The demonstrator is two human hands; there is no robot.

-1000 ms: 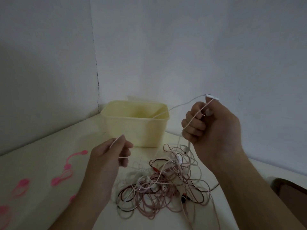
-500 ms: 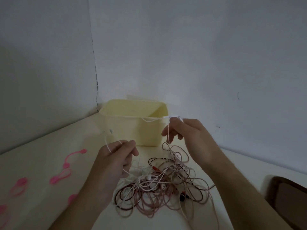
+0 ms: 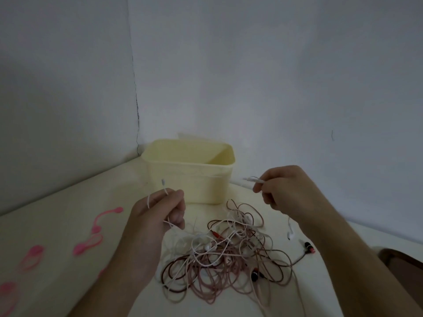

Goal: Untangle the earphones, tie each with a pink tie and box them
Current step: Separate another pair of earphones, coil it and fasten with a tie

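A tangle of white, pink and dark earphone cords (image 3: pixel 225 252) lies on the cream table between my hands. My left hand (image 3: pixel 160 216) pinches a white cord whose plug end sticks up above the fingers. My right hand (image 3: pixel 283 193) grips the other part of the white earphone cord (image 3: pixel 253 179), and a white earbud (image 3: pixel 291 234) dangles below it. The yellow plastic box (image 3: pixel 190 177) stands open behind the tangle. Several pink ties (image 3: pixel 90 244) lie on the table at the left.
The table sits in a corner between two grey walls. A dark brown object (image 3: pixel 405 259) shows at the right edge. A red-and-black earbud (image 3: pixel 309 247) lies on the table right of the tangle.
My right hand dropped from high above the tangle, then moved right and away from the box. My left hand stayed left of the tangle, and the white cord's plug end now stands above it.
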